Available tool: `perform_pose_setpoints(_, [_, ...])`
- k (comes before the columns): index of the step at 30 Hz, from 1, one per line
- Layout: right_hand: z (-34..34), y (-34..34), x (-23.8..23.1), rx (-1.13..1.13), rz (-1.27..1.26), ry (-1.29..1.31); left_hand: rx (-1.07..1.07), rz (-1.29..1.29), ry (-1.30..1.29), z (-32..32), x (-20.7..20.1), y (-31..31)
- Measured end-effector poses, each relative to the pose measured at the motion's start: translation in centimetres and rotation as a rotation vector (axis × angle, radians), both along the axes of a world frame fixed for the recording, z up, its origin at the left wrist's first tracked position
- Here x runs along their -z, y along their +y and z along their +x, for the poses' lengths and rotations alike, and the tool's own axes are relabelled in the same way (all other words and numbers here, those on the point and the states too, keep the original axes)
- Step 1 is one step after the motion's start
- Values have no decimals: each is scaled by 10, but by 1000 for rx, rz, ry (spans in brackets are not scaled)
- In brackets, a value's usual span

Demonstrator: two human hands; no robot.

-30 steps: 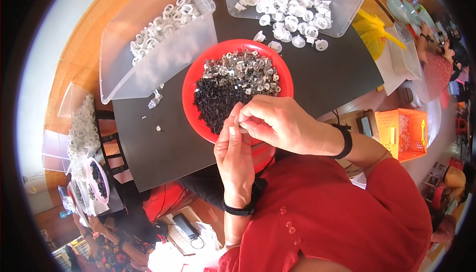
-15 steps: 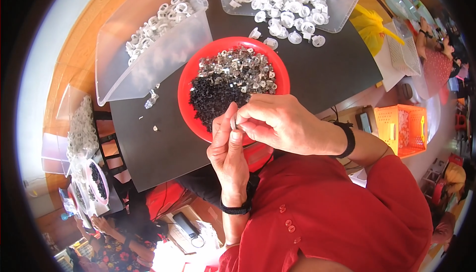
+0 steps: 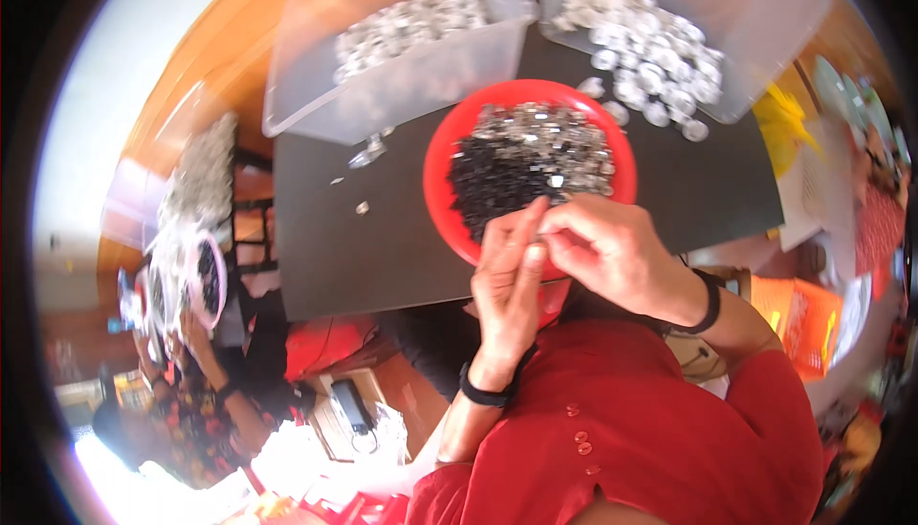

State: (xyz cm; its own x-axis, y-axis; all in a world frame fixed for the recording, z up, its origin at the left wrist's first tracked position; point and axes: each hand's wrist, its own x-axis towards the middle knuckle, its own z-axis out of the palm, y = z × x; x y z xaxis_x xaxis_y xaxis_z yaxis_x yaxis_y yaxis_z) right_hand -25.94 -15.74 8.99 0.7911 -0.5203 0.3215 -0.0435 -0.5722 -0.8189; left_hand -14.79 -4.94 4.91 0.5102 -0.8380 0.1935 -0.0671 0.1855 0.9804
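Just past the near rim of a red bowl (image 3: 435, 176), my two hands meet fingertip to fingertip. Thumb and fingers of my left hand (image 3: 505, 281) close on a small pale part, largely hidden and blurred. My right hand (image 3: 617, 252) pinches at the same spot from the right; what its fingers grip is hidden. Inside the bowl, small black pieces (image 3: 488, 181) lie on the near left, and shiny small metal pieces (image 3: 569, 138) fill the far right side.
Clear plastic bins, one at the far left (image 3: 316, 109) and one at the far right (image 3: 779, 32), hold white plastic parts. Loose bits (image 3: 362, 207) lie on the dark table (image 3: 373, 257). An orange basket (image 3: 794, 319) stands right; a co-worker's hand (image 3: 198, 334) is at left.
My view has shifted, so bowl, bins and hands appear farther right. Both hands stay pinched together over the bowl's near edge; the pale round part between them shows less clearly.
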Motion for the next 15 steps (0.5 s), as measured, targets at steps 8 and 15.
perform_pose_setpoints(8, [5, 6, -3, 40, 61, 47, 76, -25, 50, 5, -4, 4])
perform_pose_setpoints(15, [8, 2, -14, 29, -37, 98, 119, -47, 14, 8, -1, 0])
